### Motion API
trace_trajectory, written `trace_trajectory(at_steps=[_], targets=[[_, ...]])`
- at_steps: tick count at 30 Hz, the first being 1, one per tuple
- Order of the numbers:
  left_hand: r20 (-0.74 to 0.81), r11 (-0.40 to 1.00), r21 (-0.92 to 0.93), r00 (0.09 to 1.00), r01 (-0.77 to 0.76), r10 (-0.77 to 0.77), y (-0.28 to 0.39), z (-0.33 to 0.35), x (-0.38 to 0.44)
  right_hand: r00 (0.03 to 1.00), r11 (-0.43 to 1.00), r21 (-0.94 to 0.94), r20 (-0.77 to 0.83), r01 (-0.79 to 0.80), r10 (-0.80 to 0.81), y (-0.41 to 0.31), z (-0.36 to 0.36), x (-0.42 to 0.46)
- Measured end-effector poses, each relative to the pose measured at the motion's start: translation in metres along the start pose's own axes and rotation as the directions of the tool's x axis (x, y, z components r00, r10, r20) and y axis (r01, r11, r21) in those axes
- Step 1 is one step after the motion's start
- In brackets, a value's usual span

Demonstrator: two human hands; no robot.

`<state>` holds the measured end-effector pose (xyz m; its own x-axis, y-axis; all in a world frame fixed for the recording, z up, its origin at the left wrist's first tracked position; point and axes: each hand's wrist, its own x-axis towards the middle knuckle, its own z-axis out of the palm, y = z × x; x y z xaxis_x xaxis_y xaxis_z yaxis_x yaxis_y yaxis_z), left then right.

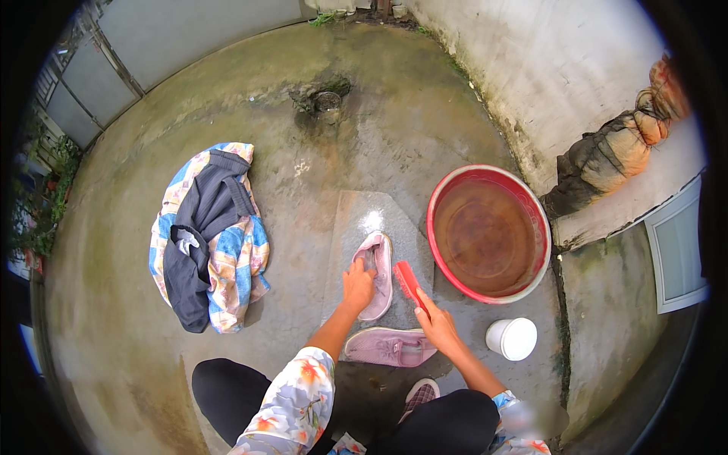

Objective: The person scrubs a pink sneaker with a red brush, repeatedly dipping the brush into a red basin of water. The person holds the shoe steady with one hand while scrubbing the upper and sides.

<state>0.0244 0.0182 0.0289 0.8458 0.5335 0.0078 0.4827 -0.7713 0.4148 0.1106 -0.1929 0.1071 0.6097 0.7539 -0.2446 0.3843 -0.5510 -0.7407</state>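
My left hand [359, 289] holds a pink slip-on shoe [384, 278] by its side, with the fingertips inside the opening. The shoe lies on a wet stone slab [406, 239], its length running away from me. In my right hand [439, 325] is a red plastic scrubbing brush [408, 282], held by its handle just right of that shoe; its bristles are mostly hidden. Closer to my knees, a second pink shoe [375, 347] rests crosswise, partly behind my right hand.
A red basin [433, 250] of brownish water stands to the right, with a white lidded tub [512, 339] nearer me. Patterned cloth and dark garments [213, 199] are heaped at left. A floor drain [327, 101] lies ahead. A wrapped pipe [608, 153] runs along the wall.
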Motion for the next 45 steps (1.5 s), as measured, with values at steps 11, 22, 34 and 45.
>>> trace_trajectory(at_steps=[11, 22, 34, 45], targets=[[0.152, 0.738, 0.210, 0.767, -0.641, 0.623, -0.007, -0.044, 0.026, 0.999, 0.995, 0.099, 0.018, -0.034, 0.032, -0.012, -0.021, -0.021], [0.112, 0.962, 0.225, 0.985, -0.152, 0.129, 0.016, -0.016, -0.048, 0.881, 0.790, 0.466, 0.434, -0.398, 0.187, -0.042, -0.022, 0.009], [-0.252, 0.879, -0.423, 0.904, 0.219, -0.346, 0.025, -0.014, -0.069, 0.935, 0.820, -0.480, 0.308, 0.312, -0.176, -0.043, 0.011, 0.051], [0.274, 0.617, -0.389, 0.726, 0.684, -0.631, -0.031, 0.038, -0.044, 0.925, 0.819, -0.484, 0.352, 0.309, -0.141, -0.058, 0.007, 0.051]])
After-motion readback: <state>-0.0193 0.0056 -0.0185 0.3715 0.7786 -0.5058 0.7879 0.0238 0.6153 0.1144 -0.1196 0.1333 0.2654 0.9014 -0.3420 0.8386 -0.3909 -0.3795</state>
